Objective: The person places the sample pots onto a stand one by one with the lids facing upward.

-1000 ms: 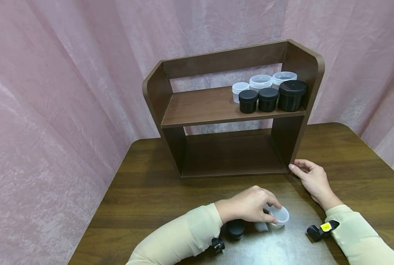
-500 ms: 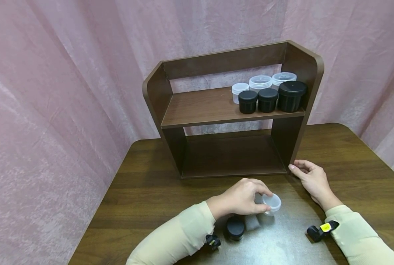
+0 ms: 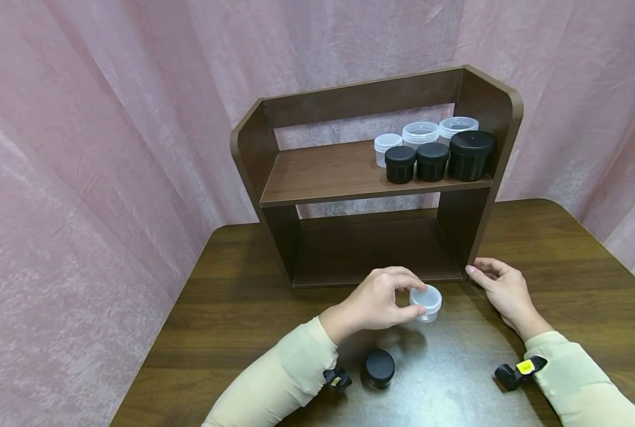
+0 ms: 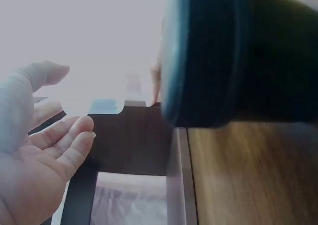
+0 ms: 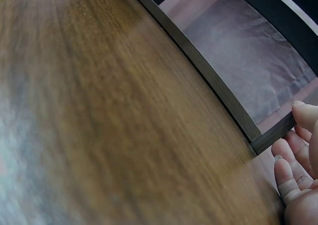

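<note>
My left hand (image 3: pixel 376 300) pinches a small clear plastic jar (image 3: pixel 429 316) with a white lid between thumb and fingers, over the table in front of the shelf. In the left wrist view, glare washes out most of that jar, while the left hand (image 4: pixel 44 140) shows at the side. With thumb and fingers, my right hand (image 3: pixel 504 293) grips the lower front edge of the brown wooden shelf's (image 3: pixel 478 237) right side panel. The right wrist view has the right thumb (image 5: pixel 304 114) on that panel's edge. A small black lidded jar (image 3: pixel 379 367) stands on the table near the left wrist.
On the upper shelf board (image 3: pixel 323 172), several jars stand grouped at the right: black ones, such as a large black jar (image 3: pixel 471 155), in front, and clear ones, such as a clear jar (image 3: pixel 420 131), behind. A pink curtain (image 3: pixel 136 148) hangs behind the table (image 3: pixel 232 332).
My left hand has carried the clear jar up and leftward towards the shelf, uncovering the black jar on the table. The right hand keeps its grip on the shelf.
</note>
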The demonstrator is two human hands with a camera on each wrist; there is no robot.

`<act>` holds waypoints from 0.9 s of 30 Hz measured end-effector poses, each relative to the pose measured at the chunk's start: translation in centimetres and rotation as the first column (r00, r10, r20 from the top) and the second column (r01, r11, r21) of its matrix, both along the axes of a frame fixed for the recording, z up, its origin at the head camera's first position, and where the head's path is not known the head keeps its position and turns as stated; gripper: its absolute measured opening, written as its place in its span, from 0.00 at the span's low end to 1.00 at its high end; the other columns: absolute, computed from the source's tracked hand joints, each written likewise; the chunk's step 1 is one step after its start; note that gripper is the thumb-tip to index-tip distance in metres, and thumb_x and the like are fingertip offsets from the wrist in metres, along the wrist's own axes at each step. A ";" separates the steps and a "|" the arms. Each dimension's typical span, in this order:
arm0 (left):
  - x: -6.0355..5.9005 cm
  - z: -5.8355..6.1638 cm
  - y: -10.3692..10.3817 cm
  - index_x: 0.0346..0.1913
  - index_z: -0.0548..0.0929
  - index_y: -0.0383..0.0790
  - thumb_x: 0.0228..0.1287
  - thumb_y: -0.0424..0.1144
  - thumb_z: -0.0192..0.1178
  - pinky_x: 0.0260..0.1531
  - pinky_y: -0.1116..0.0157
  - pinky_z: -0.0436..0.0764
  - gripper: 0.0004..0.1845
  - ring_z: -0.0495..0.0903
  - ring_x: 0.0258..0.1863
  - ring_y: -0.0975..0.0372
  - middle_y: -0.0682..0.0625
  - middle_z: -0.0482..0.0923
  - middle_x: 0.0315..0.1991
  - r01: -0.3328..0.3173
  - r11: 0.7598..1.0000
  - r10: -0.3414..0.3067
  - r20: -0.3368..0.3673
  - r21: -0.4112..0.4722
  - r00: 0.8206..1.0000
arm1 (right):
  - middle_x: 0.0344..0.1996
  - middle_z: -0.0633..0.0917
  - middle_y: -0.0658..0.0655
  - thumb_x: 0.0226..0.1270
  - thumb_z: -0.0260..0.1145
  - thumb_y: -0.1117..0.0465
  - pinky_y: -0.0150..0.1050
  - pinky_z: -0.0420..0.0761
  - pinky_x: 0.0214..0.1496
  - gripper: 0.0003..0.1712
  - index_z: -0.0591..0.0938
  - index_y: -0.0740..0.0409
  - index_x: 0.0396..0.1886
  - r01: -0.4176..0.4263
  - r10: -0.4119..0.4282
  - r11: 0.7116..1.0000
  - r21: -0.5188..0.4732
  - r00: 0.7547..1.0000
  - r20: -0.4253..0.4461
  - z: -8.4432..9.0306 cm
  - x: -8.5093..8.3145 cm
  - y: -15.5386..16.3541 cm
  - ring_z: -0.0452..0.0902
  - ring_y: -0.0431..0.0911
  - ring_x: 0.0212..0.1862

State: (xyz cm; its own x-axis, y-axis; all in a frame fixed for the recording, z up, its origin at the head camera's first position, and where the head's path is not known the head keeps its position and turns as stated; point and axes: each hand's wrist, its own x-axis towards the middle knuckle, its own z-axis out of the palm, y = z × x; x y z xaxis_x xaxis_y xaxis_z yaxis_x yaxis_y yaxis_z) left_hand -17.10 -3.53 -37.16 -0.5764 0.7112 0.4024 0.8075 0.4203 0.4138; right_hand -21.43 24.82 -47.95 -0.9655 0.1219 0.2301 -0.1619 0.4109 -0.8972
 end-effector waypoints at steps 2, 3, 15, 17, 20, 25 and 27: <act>-0.1 0.2 -0.2 0.45 0.85 0.41 0.54 0.41 0.71 0.26 0.80 0.72 0.15 0.77 0.37 0.69 0.54 0.81 0.44 -0.003 1.000 0.003 0.011 0.030 1.000 | 0.35 0.78 0.33 0.66 0.65 0.49 0.19 0.72 0.39 0.27 0.78 0.67 0.53 -0.002 0.002 1.000 -0.005 1.000 -0.002 0.0 0.0 0.0 0.73 0.25 0.38; -0.1 0.4 -0.3 0.45 0.85 0.41 0.54 0.41 0.71 0.26 0.80 0.72 0.16 0.76 0.37 0.69 0.54 0.81 0.44 -0.008 0.999 0.007 0.016 0.041 1.000 | 0.35 0.78 0.32 0.66 0.65 0.48 0.19 0.72 0.39 0.27 0.78 0.67 0.53 -0.004 0.004 1.000 -0.007 1.000 -0.002 0.0 0.0 0.0 0.73 0.25 0.38; -0.7 1.5 -1.3 0.43 0.85 0.38 0.51 0.37 0.73 0.38 0.74 0.78 0.15 0.77 0.37 0.66 0.52 0.82 0.41 -0.045 0.981 0.042 0.024 0.187 0.999 | 0.37 0.78 0.34 0.67 0.64 0.47 0.20 0.72 0.38 0.28 0.78 0.67 0.54 -0.011 0.011 1.000 0.007 1.000 -0.003 0.0 0.1 0.1 0.72 0.25 0.39; -0.8 1.8 -1.5 0.43 0.85 0.38 0.51 0.37 0.73 0.38 0.74 0.78 0.15 0.77 0.37 0.65 0.52 0.81 0.41 -0.046 0.979 0.045 0.007 0.200 0.999 | 0.37 0.78 0.35 0.67 0.64 0.47 0.20 0.72 0.38 0.28 0.78 0.66 0.54 -0.013 0.013 1.000 0.007 1.000 -0.001 0.0 0.0 0.1 0.72 0.26 0.39; -1.0 2.1 -1.9 0.43 0.85 0.38 0.51 0.37 0.72 0.38 0.73 0.79 0.15 0.77 0.37 0.64 0.52 0.82 0.41 -0.041 0.976 0.046 -0.017 0.215 0.999 | 0.37 0.79 0.37 0.67 0.64 0.47 0.20 0.72 0.38 0.28 0.78 0.66 0.54 -0.016 0.016 1.000 0.006 1.000 0.000 0.0 0.0 0.1 0.72 0.26 0.39; -1.1 2.4 -2.4 0.42 0.85 0.39 0.51 0.37 0.73 0.37 0.73 0.78 0.14 0.76 0.36 0.66 0.53 0.81 0.40 -0.049 0.972 0.057 -0.027 0.229 0.998 | 0.37 0.79 0.37 0.67 0.64 0.48 0.20 0.73 0.38 0.27 0.78 0.66 0.54 -0.014 0.014 1.000 0.013 1.000 -0.003 0.0 0.0 0.1 0.72 0.26 0.39; -1.1 2.6 -2.6 0.42 0.85 0.38 0.51 0.37 0.72 0.37 0.73 0.79 0.14 0.76 0.36 0.67 0.53 0.81 0.40 -0.053 0.970 0.058 -0.013 0.238 0.998 | 0.37 0.79 0.37 0.67 0.64 0.48 0.20 0.72 0.38 0.27 0.78 0.66 0.54 -0.012 0.012 1.000 0.017 1.000 -0.003 -0.1 0.0 0.1 0.72 0.26 0.39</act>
